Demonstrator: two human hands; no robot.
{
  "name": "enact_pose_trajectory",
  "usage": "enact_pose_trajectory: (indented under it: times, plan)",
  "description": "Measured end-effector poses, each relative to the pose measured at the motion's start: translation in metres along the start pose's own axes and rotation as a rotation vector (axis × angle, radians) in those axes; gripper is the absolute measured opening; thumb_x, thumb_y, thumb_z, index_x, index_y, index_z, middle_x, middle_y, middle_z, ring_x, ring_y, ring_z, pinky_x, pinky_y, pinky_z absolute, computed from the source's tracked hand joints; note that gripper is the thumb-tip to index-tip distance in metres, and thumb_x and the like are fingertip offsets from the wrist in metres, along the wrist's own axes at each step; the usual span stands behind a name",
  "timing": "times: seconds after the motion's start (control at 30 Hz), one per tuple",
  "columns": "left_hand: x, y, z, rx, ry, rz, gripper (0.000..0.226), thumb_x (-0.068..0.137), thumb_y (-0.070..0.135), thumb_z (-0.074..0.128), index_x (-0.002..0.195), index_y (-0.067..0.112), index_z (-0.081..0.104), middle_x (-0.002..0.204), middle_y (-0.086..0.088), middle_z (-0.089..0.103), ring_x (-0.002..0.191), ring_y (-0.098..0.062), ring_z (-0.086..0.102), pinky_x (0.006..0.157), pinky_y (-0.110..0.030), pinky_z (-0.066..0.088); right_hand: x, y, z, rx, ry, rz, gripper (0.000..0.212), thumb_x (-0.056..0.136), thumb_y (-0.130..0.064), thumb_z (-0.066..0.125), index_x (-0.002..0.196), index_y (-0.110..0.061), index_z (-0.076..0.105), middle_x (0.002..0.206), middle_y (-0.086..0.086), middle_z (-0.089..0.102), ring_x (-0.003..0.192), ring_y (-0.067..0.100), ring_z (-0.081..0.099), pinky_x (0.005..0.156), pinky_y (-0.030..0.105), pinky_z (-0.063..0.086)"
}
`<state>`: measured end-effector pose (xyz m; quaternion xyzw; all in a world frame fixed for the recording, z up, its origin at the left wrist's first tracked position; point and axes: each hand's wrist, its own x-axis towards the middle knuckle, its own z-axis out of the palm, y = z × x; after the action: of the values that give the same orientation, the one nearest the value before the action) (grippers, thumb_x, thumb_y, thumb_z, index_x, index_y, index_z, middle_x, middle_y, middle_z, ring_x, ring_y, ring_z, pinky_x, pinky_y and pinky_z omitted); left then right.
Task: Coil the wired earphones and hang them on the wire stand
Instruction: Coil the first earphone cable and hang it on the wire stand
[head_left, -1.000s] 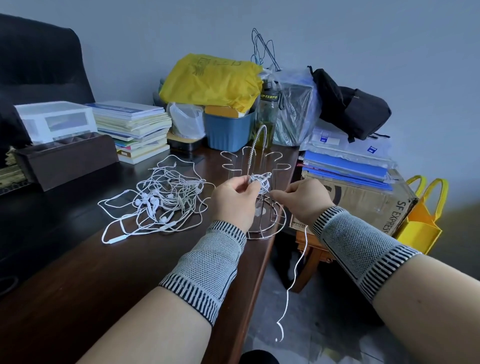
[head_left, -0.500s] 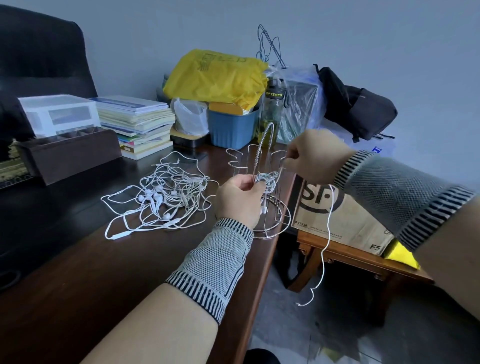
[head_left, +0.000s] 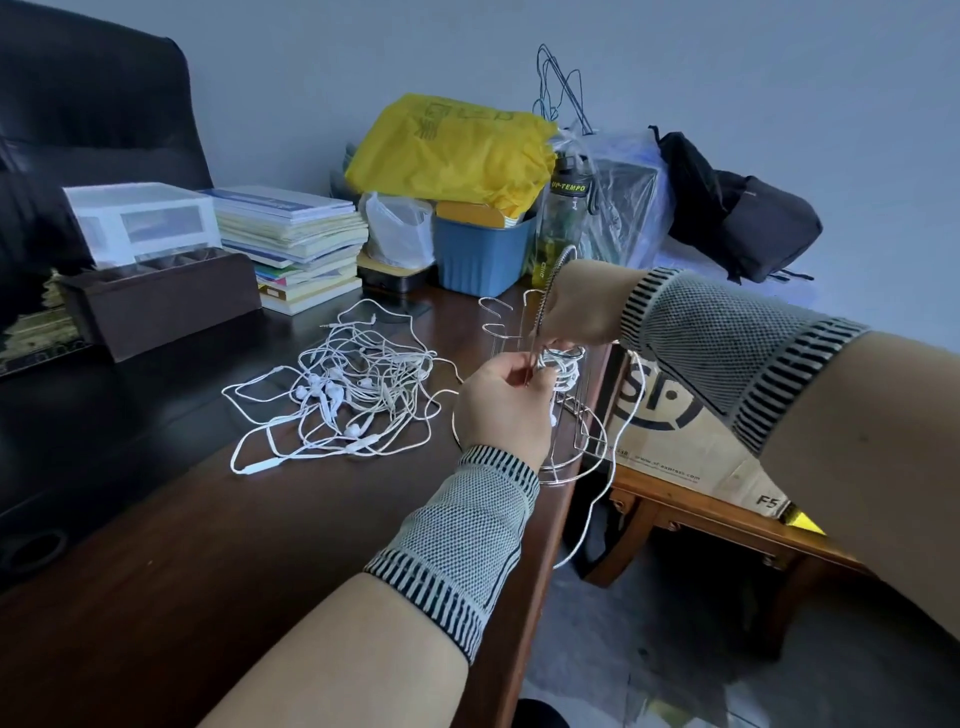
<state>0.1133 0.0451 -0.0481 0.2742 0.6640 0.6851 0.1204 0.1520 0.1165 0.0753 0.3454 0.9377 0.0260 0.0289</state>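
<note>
Right hand (head_left: 582, 306) dropped to the coil (head_left: 563, 366) (left hand (head_left: 501, 402) pinching it).

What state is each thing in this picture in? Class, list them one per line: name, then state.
Left hand: holding the coil.
Right hand: pinching the cord above the coil.
Coil: partly wound, its loose end hanging off the desk edge.
Wire stand: upright on the desk.
Earphone pile: tangled, flat on the desk.
Bottle: upright, capped.
Books: stacked, closed.
</note>
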Motion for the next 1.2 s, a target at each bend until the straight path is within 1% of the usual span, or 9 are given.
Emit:
enact_pose_trajectory:
  times: [0.17,0.33,0.47,0.57,0.63,0.77,0.87,1.03,1.2]
  plan:
    - [0.001,-0.001,-0.001,-0.020,0.006,-0.011,0.012,0.082,0.024,0.074,0.092,0.017,0.074,0.082,0.007,0.072,0.081,-0.015,0.069,0.082,-0.035,0.057,-0.012,-0.006,-0.001,-0.029,0.021,-0.013,0.032,0.095,-0.027,0.053,0.109,-0.004,0.069,0.110,0.011,0.069,0.083,0.015,0.059,0.085,0.031,0.054]
    - [-0.002,0.002,-0.003,-0.030,0.003,-0.079,0.003,0.086,0.021,0.069,0.087,0.023,0.071,0.072,0.018,0.061,0.066,0.003,0.058,0.061,-0.006,0.043,-0.044,-0.021,0.021,-0.128,0.328,-0.052,0.018,0.093,-0.014,0.050,0.082,-0.009,0.064,0.080,0.001,0.058,0.068,0.018,0.055,0.061,0.028,0.048]
    - [0.001,0.003,-0.005,-0.117,-0.072,-0.104,0.039,0.093,-0.004,0.047,0.062,0.014,0.061,0.057,0.012,0.051,0.043,0.003,0.048,0.043,-0.004,0.035,-0.064,-0.029,0.046,-0.256,0.509,-0.191,0.007,0.085,-0.009,0.056,0.081,-0.013,0.055,0.084,0.003,0.040,0.062,0.020,0.041,0.056,0.032,0.035]
    - [0.000,0.005,-0.005,-0.153,-0.103,-0.083,0.018,0.090,-0.006,0.056,0.087,0.008,0.066,0.068,0.007,0.056,0.067,-0.009,0.058,0.065,-0.014,0.048,-0.067,-0.018,0.079,-0.110,0.728,-0.175,0.011,0.064,-0.011,0.076,0.064,-0.009,0.065,0.067,0.004,0.050,0.043,0.023,0.049,0.040,0.022,0.029]
    - [0.000,0.005,-0.006,-0.251,-0.096,-0.082,0.018,0.087,-0.005,0.063,0.092,0.011,0.068,0.076,0.004,0.065,0.076,-0.016,0.063,0.075,-0.025,0.053,-0.064,-0.005,0.100,0.076,0.857,-0.177,0.010,0.075,-0.019,0.065,0.072,-0.013,0.072,0.067,0.002,0.054,0.041,0.022,0.051,0.036,0.023,0.036]
    - [-0.001,0.003,-0.010,-0.204,-0.096,-0.044,0.018,0.087,0.006,0.067,0.100,0.017,0.073,0.079,0.012,0.069,0.061,0.004,0.066,0.052,-0.006,0.046,-0.064,0.009,0.113,0.622,0.702,-0.039,0.015,0.089,-0.015,0.062,0.094,-0.019,0.076,0.078,-0.004,0.066,0.059,0.007,0.057,0.059,0.024,0.047]
    - [-0.001,0.006,-0.011,-0.171,-0.099,-0.045,0.018,0.087,0.010,0.067,0.103,0.016,0.073,0.077,0.014,0.066,0.050,0.013,0.058,0.044,-0.003,0.039,-0.058,0.021,0.113,0.920,0.506,0.122,0.008,0.088,-0.017,0.066,0.085,-0.018,0.074,0.066,-0.006,0.065,0.044,-0.001,0.047,0.046,0.014,0.039]
    - [-0.005,0.013,-0.013,-0.104,-0.137,-0.013,0.012,0.086,0.012,0.067,0.096,0.016,0.071,0.080,0.010,0.068,0.057,0.002,0.065,0.046,-0.006,0.043,-0.054,0.033,0.111,0.870,0.382,0.304,0.023,0.085,-0.029,0.069,0.069,-0.013,0.069,0.054,-0.004,0.058,0.042,0.003,0.044,0.045,0.018,0.036]
    - [-0.002,0.009,-0.011,-0.077,-0.135,-0.007,0.009,0.087,0.011,0.067,0.095,0.015,0.070,0.076,0.009,0.068,0.047,0.009,0.058,0.046,-0.005,0.044,-0.050,0.053,0.099,0.705,0.266,0.379,0.024,0.089,-0.025,0.064,0.079,-0.004,0.071,0.072,0.004,0.068,0.053,0.009,0.054,0.051,0.023,0.047]
